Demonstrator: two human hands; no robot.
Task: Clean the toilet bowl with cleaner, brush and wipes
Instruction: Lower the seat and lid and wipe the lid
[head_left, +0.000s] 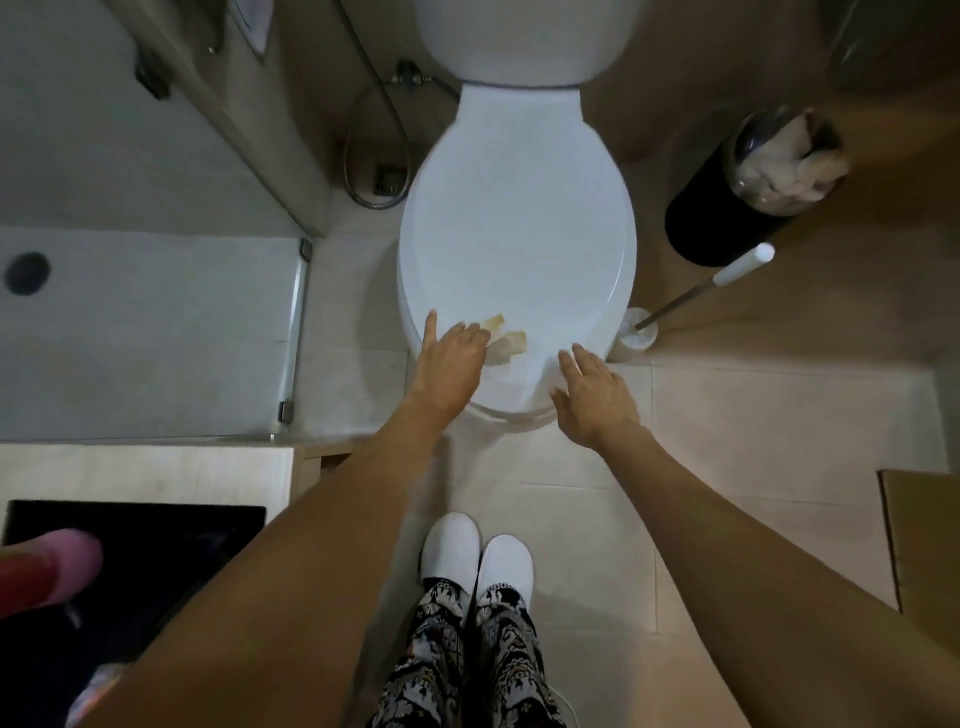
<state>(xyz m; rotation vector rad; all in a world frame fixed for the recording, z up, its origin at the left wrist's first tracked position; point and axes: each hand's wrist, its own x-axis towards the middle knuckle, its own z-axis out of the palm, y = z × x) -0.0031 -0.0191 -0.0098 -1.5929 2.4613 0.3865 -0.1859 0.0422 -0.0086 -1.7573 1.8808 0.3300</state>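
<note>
Toilet lid (519, 223) down; the bowl beneath it is hidden. Both hands at the lid's front edge. Left hand (451, 364): fingers straight, index extended along the rim, holding nothing that I can see. Two small tan pieces (506, 336) lie on the lid just beside its fingers; what they are I cannot tell. Right hand (592, 395): fingers spread wide, empty, just off the rim. Judgement: hands placed to lift the lid, so cleaning proper not yet begun. Brush (698, 296) stands in its holder right of the toilet, within reach. Bin (727, 208) behind it. No cleaner or wipes identified. No readable labels.
</note>
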